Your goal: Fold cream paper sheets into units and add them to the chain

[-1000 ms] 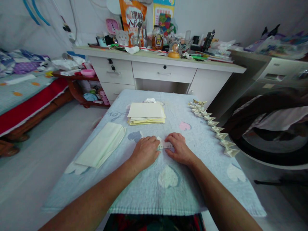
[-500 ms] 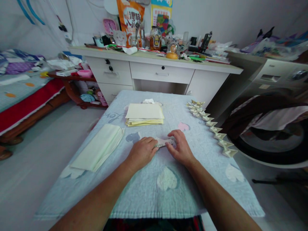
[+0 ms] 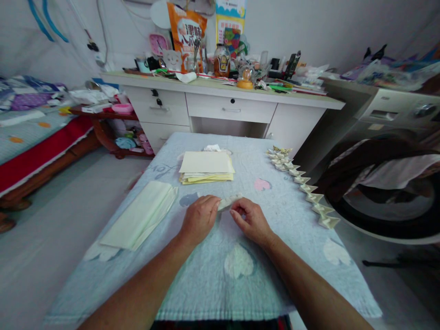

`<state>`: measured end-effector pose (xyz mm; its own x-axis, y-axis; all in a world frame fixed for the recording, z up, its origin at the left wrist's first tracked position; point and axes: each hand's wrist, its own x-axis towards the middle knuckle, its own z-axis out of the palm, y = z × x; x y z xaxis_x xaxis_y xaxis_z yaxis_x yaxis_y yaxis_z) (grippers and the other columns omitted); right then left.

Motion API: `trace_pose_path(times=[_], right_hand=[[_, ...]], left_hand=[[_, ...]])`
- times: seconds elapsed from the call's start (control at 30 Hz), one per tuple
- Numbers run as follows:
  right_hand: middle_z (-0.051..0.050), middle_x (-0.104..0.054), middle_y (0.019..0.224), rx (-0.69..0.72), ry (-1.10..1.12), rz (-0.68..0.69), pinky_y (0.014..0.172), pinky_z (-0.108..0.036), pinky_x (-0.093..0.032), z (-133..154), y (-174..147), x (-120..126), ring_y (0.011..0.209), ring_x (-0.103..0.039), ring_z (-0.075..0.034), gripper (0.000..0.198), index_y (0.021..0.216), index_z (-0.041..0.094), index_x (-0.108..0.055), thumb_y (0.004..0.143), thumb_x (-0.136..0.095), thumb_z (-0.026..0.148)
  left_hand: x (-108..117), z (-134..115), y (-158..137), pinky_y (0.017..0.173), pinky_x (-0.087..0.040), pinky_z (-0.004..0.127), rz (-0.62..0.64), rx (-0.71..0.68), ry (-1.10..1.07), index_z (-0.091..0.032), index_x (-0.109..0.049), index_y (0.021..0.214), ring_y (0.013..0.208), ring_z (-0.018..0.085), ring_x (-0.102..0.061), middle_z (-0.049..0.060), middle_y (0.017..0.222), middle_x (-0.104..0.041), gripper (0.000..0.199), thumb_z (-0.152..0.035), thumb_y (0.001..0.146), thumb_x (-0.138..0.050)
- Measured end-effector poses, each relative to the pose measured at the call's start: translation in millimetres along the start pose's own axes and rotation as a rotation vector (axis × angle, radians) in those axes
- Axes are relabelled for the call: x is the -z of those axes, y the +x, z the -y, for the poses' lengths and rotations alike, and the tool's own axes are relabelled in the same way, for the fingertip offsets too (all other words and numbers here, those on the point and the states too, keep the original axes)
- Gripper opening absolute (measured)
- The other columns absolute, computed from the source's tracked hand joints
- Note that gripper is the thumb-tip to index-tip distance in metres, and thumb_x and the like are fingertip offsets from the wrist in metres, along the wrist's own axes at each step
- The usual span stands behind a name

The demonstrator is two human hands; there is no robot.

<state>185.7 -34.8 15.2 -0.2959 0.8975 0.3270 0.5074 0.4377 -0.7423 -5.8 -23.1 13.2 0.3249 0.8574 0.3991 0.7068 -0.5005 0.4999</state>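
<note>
Head view: a folded paper strip (image 3: 228,202) lies near the middle of the cloth-covered worktop (image 3: 192,288), its ends partly hidden by the fingers and its printing too faint to read. Left hand (image 3: 199,218) pinches one end; right hand (image 3: 252,220) is curled at the other, and whether it grips or merely touches cannot be told. Toward the far edge, a paper stack (image 3: 206,163) partly covers a crumpled white piece (image 3: 212,148); folded sheets (image 3: 139,216) lie along the left edge. Folded paper pieces (image 3: 307,188) line the right edge, those nearest the far right corner overlapping too closely to count. Behind, a lidded jar (image 3: 222,62) holds amber contents, partly covered by its label. Dark and white cloth fills the mouth of a washing machine (image 3: 381,107), cut off at right.
</note>
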Motion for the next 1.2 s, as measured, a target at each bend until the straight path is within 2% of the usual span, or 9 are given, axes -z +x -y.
trace_pose_path(times=[0.13, 0.27, 0.4, 0.57, 0.77, 0.93, 1.1, 1.2], right_hand=[[0.0, -0.06, 0.075, -0.038, 0.117, 0.011, 0.065, -0.023, -0.044, -2.1, 0.3, -3.7, 0.067, -0.055, -0.012, 0.008, 0.089, 0.019, -0.061, 0.085, -0.055, 0.022], [0.001, -0.058, 0.072, -0.087, 0.214, 0.003, 0.062, -0.022, -0.043, -2.9, 0.2, -5.9, 0.064, -0.053, -0.011, 0.009, 0.087, 0.018, -0.06, 0.086, -0.056, 0.025], [0.003, -0.051, 0.064, -0.122, 0.244, -0.073, 0.055, -0.021, -0.038, -4.1, 0.9, -5.2, 0.057, -0.046, -0.01, 0.011, 0.079, 0.018, -0.057, 0.085, -0.057, 0.028], [0.006, -0.044, 0.058, -0.147, 0.206, -0.165, 0.05, -0.021, -0.033, -7.4, 1.1, -3.0, 0.052, -0.041, -0.009, 0.015, 0.074, 0.019, -0.054, 0.084, -0.057, 0.029], [0.006, -0.043, 0.056, -0.132, 0.16, -0.195, 0.049, -0.021, -0.032, -0.3, -2.7, -4.0, 0.05, -0.04, -0.009, 0.015, 0.072, 0.019, -0.053, 0.083, -0.058, 0.028], [0.003, -0.053, 0.065, -0.073, 0.21, -0.093, 0.055, -0.021, -0.037, 8.3, -1.7, -7.1, 0.057, -0.046, -0.01, 0.006, 0.081, 0.018, -0.059, 0.082, -0.059, 0.024], [0.002, -0.055, 0.07, -0.131, 0.353, -0.1, 0.06, -0.022, -0.041, 4.1, -0.1, -8.5, 0.061, -0.049, -0.01, 0.014, 0.083, 0.019, -0.056, 0.084, -0.06, 0.032], [0.003, -0.055, 0.069, -0.172, 0.443, -0.1, 0.059, -0.022, -0.042, 0.4, -0.1, -9.3, 0.06, -0.05, -0.01, 0.02, 0.081, 0.019, -0.054, 0.083, -0.062, 0.037]], left_hand=[[2.4, -8.1, -0.9, 0.078, -0.045, 0.028, -0.015, 0.049, -0.121, -0.017, -0.064, 0.099, 0.087, 0.018, -0.064, 0.005, 0.092, -0.069, 0.027, -0.026, 0.096, -0.039], [3.0, -16.2, -1.9, 0.067, -0.043, 0.024, 0.085, 0.158, -0.334, -0.019, -0.065, 0.1, 0.072, 0.015, -0.062, 0.0, 0.077, -0.067, 0.03, -0.031, 0.096, -0.039], [-0.7, -17.2, -2.9, 0.071, -0.045, 0.023, 0.087, 0.223, -0.524, -0.019, -0.063, 0.109, 0.078, 0.015, -0.062, 0.001, 0.086, -0.068, 0.029, -0.032, 0.094, -0.042], [-6.4, -12.6, -4.4, 0.064, -0.044, 0.022, 0.062, 0.3, -0.598, -0.018, -0.059, 0.115, 0.069, 0.014, -0.06, 0.0, 0.08, -0.069, 0.03, -0.033, 0.093, -0.045], [-4.6, -15.4, -5.7, 0.066, -0.046, 0.023, 0.038, 0.273, -0.499, -0.019, -0.059, 0.112, 0.071, 0.015, -0.063, 0.001, 0.082, -0.071, 0.027, -0.032, 0.093, -0.045], [-5.1, -20.1, -7.5, 0.079, -0.048, 0.025, 0.031, 0.206, -0.414, -0.019, -0.059, 0.114, 0.09, 0.016, -0.067, 0.004, 0.099, -0.071, 0.027, -0.028, 0.094, -0.043], [-4.7, -23.2, -8.6, 0.094, -0.047, 0.028, 0.07, 0.079, -0.426, -0.02, -0.059, 0.12, 0.106, 0.017, -0.063, 0.005, 0.116, -0.068, 0.032, -0.026, 0.093, -0.044], [-4.0, -23.2, -7.9, 0.097, -0.045, 0.03, 0.075, 0.037, -0.455, -0.019, -0.06, 0.12, 0.109, 0.018, -0.061, 0.007, 0.117, -0.066, 0.032, -0.024, 0.092, -0.045]])
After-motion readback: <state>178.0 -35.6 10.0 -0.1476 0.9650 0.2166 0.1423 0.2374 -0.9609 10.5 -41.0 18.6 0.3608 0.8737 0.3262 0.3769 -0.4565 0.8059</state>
